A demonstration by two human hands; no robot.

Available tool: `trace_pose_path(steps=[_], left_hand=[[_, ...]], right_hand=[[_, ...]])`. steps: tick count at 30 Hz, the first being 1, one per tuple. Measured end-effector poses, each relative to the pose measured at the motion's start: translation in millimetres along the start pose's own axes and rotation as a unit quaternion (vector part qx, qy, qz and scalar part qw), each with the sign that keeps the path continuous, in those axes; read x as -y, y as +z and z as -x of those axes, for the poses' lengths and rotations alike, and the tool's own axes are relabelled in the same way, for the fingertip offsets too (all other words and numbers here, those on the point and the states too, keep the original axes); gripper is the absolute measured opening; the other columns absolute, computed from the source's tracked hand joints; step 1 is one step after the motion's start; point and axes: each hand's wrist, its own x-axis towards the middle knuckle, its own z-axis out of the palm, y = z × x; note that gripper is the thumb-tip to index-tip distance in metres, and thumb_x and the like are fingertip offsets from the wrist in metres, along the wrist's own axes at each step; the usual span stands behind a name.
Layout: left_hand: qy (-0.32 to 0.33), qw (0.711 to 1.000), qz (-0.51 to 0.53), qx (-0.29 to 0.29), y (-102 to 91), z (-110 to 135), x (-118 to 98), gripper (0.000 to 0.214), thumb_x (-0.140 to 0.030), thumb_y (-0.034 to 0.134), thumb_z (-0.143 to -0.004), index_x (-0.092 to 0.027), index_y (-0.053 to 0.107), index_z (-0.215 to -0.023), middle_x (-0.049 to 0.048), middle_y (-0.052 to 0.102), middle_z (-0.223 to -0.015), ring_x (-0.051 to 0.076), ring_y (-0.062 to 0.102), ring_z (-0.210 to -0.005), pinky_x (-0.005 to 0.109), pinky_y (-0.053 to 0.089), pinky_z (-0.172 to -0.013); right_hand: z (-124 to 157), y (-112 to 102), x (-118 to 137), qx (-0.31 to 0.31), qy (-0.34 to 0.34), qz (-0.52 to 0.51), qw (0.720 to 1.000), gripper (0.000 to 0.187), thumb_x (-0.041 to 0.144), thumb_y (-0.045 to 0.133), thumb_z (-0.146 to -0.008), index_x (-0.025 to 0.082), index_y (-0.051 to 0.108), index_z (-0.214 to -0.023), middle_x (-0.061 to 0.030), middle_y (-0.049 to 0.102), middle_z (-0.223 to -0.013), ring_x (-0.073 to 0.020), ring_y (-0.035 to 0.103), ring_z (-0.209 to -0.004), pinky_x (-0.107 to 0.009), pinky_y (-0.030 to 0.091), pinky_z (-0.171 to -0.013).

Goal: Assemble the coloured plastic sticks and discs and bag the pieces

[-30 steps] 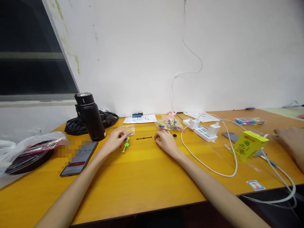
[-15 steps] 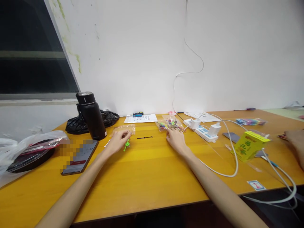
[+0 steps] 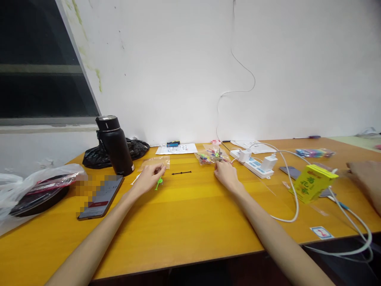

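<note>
Under left hand (image 3: 150,176), half-hidden green piece (image 3: 158,183)

Bottle (image 3: 115,143) left, power strip (image 3: 252,163) right, phone (image 3: 100,196) before bottle.

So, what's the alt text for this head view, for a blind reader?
On a yellow table, the left hand rests by a green piece and the right hand lies beside a bag of coloured parts. A thin black rod lies between them; a flask and phone sit further left.
</note>
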Motion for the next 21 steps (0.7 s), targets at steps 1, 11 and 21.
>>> trace_pose_path(steps=[1,11,21], left_hand=[[0.0,1.0,0.003,-0.001,0.3,0.0,0.1,0.043,-0.048,0.04,-0.098,-0.02,0.041,-0.066,-0.0029,0.041,-0.06,0.013,0.043,-0.055,0.026,0.027,-0.056],[-0.087,0.976,0.197,0.03,6.6,-5.0,4.9,0.04,-0.056,0.05,-0.09,-0.019,0.053,-0.075,-0.0042,0.041,-0.061,0.011,0.039,-0.053,0.024,0.032,-0.051],[-0.103,0.893,0.397,0.186,39.2,9.6,-17.8,0.034,-0.044,0.065,-0.088,-0.019,0.06,-0.112,0.007,0.066,-0.102,0.016,0.065,-0.084,0.033,0.051,-0.085]], right_hand=[[0.0,-0.4,-0.3,0.001,0.0,-0.002,1.0,0.028,0.009,0.05,-0.088,0.013,0.072,-0.105,-0.0192,0.069,-0.114,-0.0319,0.063,-0.108,-0.036,0.048,-0.08],[1.6,-2.3,8.8,-0.05,-0.007,-0.076,0.996,0.018,0.016,0.053,-0.09,0.013,0.07,-0.091,-0.0162,0.072,-0.099,-0.0276,0.067,-0.092,-0.031,0.045,-0.074],[19.1,0.9,59.0,-0.077,-0.283,-0.422,0.858,0.007,0.021,0.057,-0.092,0.018,0.063,-0.095,-0.0043,0.065,-0.094,-0.0143,0.06,-0.08,-0.025,0.049,-0.075]])
